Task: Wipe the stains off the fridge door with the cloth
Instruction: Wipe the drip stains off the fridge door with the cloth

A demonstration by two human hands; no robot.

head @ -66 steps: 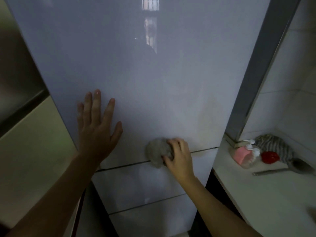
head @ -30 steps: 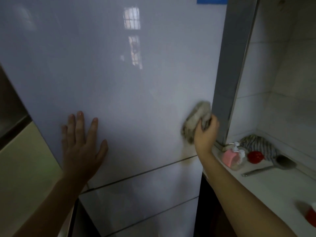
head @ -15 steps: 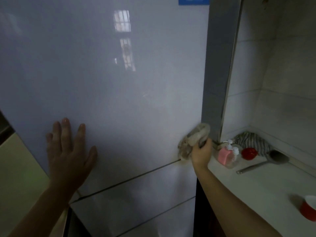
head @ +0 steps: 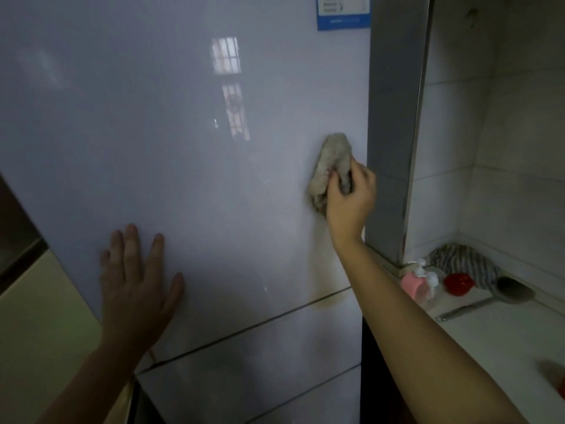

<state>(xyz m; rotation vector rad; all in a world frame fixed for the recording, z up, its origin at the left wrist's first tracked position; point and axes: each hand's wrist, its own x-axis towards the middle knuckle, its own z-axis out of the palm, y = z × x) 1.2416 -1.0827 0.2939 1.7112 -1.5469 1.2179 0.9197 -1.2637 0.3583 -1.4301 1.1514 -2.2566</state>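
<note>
**A:** Where is the cloth found?

**B:** The cloth (head: 328, 166) is pressed to the fridge door (head: 183, 148) close to its right edge, just beside the grey side panel (head: 394, 117). It is gripped by the right hand (head: 348, 200), whose fingers are curled round its lower part.

**A:** And the other hand?

**B:** The left hand (head: 137, 286) is laid flat near the door's lower left corner, with the fingers straight and spread and nothing held.

**A:** What room is left around the cloth?

**B:** To the right there is hardly any, as the edge is met at once. To the left, a wide glossy stretch is seen between the two hands. Above, the surface runs up to a blue label (head: 342, 13), which is cut off by the top of the frame.

**A:** Are stains made out?

**B:** A brownish smear (head: 324, 289) is seen below the right wrist, by the right end of the seam (head: 244, 332). Elsewhere marks cannot be told, because of the dim light and a window's reflection.

**A:** What is hidden or unclear?

**B:** The door beneath the cloth and the right forearm is hidden. On the counter (head: 489, 347) a pink bottle (head: 412, 284), a red object (head: 458, 284), a striped rag (head: 458, 261) and a long-handled utensil (head: 516, 290) are seen. A red shape (head: 558, 381) at the right border is cut off and blurred.
</note>
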